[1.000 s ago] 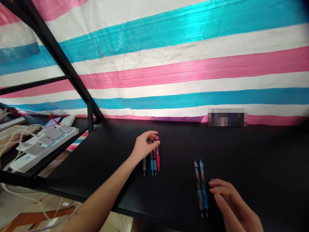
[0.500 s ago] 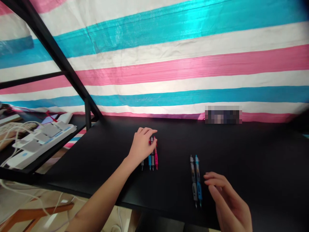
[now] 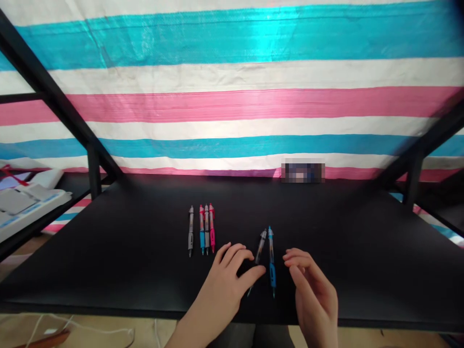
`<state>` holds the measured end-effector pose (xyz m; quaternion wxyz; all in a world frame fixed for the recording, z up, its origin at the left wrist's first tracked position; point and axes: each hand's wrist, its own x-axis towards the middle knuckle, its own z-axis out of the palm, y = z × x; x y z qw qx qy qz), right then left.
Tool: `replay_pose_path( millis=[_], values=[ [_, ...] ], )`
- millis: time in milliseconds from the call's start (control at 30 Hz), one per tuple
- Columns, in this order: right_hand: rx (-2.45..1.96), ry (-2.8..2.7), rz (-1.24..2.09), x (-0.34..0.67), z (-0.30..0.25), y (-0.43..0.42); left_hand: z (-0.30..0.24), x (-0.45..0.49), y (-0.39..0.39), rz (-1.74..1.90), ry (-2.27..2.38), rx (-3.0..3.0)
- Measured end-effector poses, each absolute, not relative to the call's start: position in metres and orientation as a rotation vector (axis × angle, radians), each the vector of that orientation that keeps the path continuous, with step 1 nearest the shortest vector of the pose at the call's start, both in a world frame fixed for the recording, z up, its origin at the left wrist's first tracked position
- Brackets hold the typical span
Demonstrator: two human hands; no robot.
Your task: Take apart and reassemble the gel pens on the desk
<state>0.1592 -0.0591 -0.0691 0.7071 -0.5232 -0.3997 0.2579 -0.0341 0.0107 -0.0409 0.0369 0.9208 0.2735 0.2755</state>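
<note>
My left hand (image 3: 232, 273) is low over the black desk (image 3: 145, 280), thumb and forefinger on either side of a clear pen with a grey grip (image 3: 260, 246). That pen lies slanted, its tip showing below my thumb and its grip mostly covered. Just right of it is a blue pen (image 3: 271, 261), lying nearly straight. My right hand (image 3: 313, 290) rests beside the blue pen, fingers curved, thumb a little apart, holding nothing. Farther left lie a grey pen (image 3: 191, 232) and, close together, a pen with blue grip and red top (image 3: 202, 232), another grey pen (image 3: 207, 231) and a pink pen (image 3: 212, 229).
A blurred-out dark object (image 3: 303, 172) stands at the desk's back edge. Behind hangs a striped plastic sheet (image 3: 217, 106). Black frame bars (image 3: 68, 116) slope up at both sides. A white power strip (image 3: 32, 208) sits on the surface at left.
My left hand has left the pens on the left and come right and nearer to the grey pen, which now slants away from the blue one. The view has turned rightward.
</note>
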Motion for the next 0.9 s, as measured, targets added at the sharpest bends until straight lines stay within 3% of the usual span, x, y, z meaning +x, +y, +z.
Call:
replay_pose_path(
  millis=[233, 533, 767, 900],
  values=[
    [-1.198, -0.918, 0.548, 0.159, -0.065, -0.061, -0.033, -0.037, 0.011, 1.047, 0.735, 2.848],
    [-1.23, -1.542, 0.4, 0.155, -0.048, -0.061, -0.017, -0.039, 0.0, 1.315, 0.777, 2.799],
    [-1.157, -1.005, 0.478, 0.159, -0.067, -0.06, -0.017, -0.048, 0.003, 1.393, 0.888, 2.71],
    [-1.227, -1.0, 0.583, 0.157, -0.058, -0.058, -0.021, -0.059, 0.003, 1.427, 0.866, 2.49]
  ],
)
